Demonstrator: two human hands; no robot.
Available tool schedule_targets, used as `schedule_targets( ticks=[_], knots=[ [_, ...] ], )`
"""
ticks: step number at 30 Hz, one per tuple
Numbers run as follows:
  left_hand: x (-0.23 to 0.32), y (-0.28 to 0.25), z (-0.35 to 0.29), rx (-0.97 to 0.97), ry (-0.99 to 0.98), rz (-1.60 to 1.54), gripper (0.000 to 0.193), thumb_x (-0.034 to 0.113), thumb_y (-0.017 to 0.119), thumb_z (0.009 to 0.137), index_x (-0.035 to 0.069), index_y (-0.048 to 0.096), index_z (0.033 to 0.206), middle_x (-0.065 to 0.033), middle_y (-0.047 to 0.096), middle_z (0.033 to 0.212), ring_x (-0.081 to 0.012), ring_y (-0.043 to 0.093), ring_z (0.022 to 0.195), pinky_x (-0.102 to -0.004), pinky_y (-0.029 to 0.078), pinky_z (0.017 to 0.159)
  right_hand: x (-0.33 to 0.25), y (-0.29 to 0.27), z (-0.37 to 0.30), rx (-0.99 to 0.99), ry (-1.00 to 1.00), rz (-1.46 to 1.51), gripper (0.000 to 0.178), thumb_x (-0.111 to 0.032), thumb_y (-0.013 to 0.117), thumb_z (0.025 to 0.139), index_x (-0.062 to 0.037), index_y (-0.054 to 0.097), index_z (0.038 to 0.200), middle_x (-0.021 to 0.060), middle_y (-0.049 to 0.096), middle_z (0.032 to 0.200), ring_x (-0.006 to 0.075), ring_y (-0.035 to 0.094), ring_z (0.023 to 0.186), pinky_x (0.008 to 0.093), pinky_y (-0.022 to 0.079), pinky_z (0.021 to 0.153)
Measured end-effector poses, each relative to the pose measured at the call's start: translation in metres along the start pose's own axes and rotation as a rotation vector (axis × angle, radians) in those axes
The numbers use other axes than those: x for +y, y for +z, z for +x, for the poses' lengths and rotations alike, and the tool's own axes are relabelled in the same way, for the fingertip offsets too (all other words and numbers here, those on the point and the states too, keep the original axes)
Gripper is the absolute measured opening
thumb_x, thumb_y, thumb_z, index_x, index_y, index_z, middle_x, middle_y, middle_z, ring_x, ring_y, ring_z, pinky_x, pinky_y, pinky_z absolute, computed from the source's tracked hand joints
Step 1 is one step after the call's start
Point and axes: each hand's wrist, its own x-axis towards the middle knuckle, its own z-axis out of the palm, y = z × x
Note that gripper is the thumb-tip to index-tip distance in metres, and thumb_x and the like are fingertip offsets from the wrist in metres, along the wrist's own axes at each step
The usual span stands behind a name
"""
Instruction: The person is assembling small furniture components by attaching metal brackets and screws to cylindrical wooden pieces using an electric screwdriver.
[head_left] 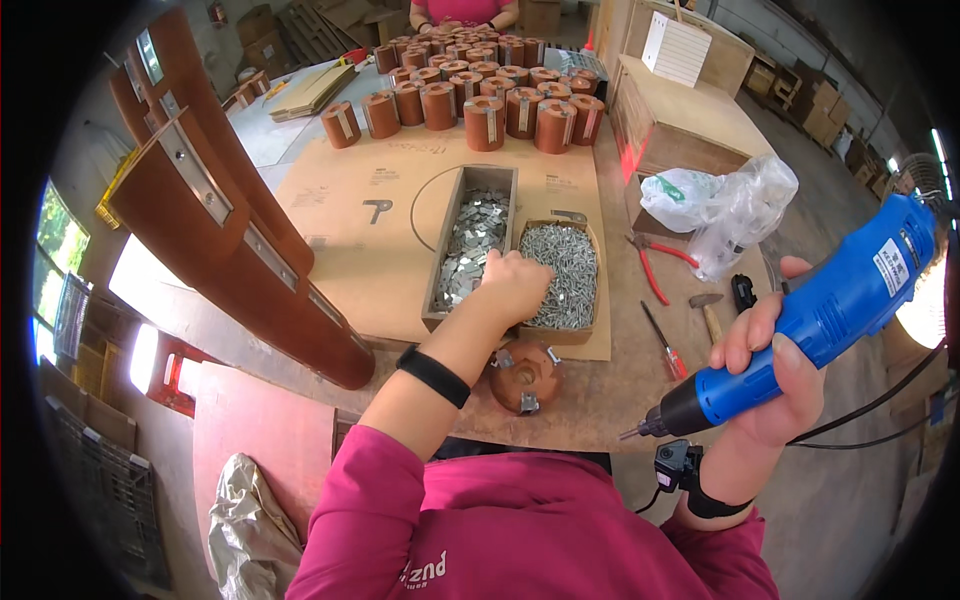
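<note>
My left hand reaches in over the near part of a box of small screws, its fingers curled down and their tips hidden. Beside it, a long wooden tray holds small flat metal plates. In my right hand is a blue electric screwdriver, its bit pointing down to the left above the table's near edge. A reddish-brown round block with metal clips around its rim sits below my left wrist, close to that edge.
Long brown tubes with metal strips rise at the left. Many brown cylinders crowd the far table, a person behind. Red-handled pliers, a screwdriver, a hammer and plastic bags lie at the right.
</note>
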Motion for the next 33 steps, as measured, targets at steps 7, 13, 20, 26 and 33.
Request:
schedule_targets(
  ticks=[7, 13, 20, 26, 33],
  knots=[
    [-0.007, -0.003, -0.004, 0.113, -0.008, -0.227, 0.009, 0.016, 0.052, 0.08, 0.012, 0.053, 0.088, -0.0088, 0.061, 0.089, -0.0253, 0.059, 0.083, -0.0444, 0.035, 0.078, 0.001, -0.001, -0.001, -0.019, -0.019, -0.038, 0.062, -0.015, 0.056, 0.075, 0.0056, 0.024, 0.124, 0.0091, 0.049, 0.076, 0.0171, 0.053, 0.06, 0.0327, 0.05, 0.057],
    [-0.006, -0.002, -0.021, 0.535, 0.103, -0.395, 0.012, 0.016, 0.054, 0.081, 0.006, 0.051, 0.086, -0.0107, 0.061, 0.079, -0.0261, 0.06, 0.077, -0.0385, 0.042, 0.068, 0.008, -0.001, -0.002, 0.0, -0.067, -0.009, 0.057, -0.015, 0.052, 0.079, 0.0034, 0.024, 0.126, 0.0087, 0.049, 0.08, 0.0167, 0.052, 0.066, 0.0329, 0.049, 0.061],
    [0.015, -0.029, -0.09, 0.35, 0.1, -1.129, 0.019, 0.004, 0.064, 0.075, 0.0, 0.057, 0.092, -0.0053, 0.059, 0.081, -0.0116, 0.056, 0.075, -0.0254, 0.045, 0.068, 0.02, 0.008, -0.005, 0.096, -0.246, 0.176, 0.056, -0.01, 0.05, 0.078, -0.0003, 0.024, 0.127, 0.0098, 0.049, 0.081, 0.0194, 0.052, 0.068, 0.0373, 0.046, 0.064],
    [0.019, -0.008, -0.125, 0.347, 0.024, -1.656, 0.014, -0.006, 0.064, 0.073, -0.002, 0.06, 0.086, -0.0065, 0.059, 0.083, -0.0118, 0.057, 0.079, -0.0232, 0.048, 0.072, 0.027, 0.02, -0.008, 0.042, -0.309, 0.22, 0.058, -0.013, 0.052, 0.079, -0.0038, 0.023, 0.128, 0.0084, 0.049, 0.082, 0.0194, 0.052, 0.069, 0.0374, 0.047, 0.065],
    [0.02, -0.002, -0.132, 0.374, 0.189, -1.732, 0.011, -0.006, 0.063, 0.074, -0.004, 0.059, 0.084, -0.0086, 0.056, 0.086, -0.0137, 0.056, 0.077, -0.0247, 0.049, 0.069, 0.028, 0.03, -0.012, 0.007, -0.286, 0.241, 0.061, -0.015, 0.056, 0.08, -0.0043, 0.021, 0.129, 0.0084, 0.049, 0.084, 0.0195, 0.053, 0.069, 0.0375, 0.048, 0.066]
  ],
)
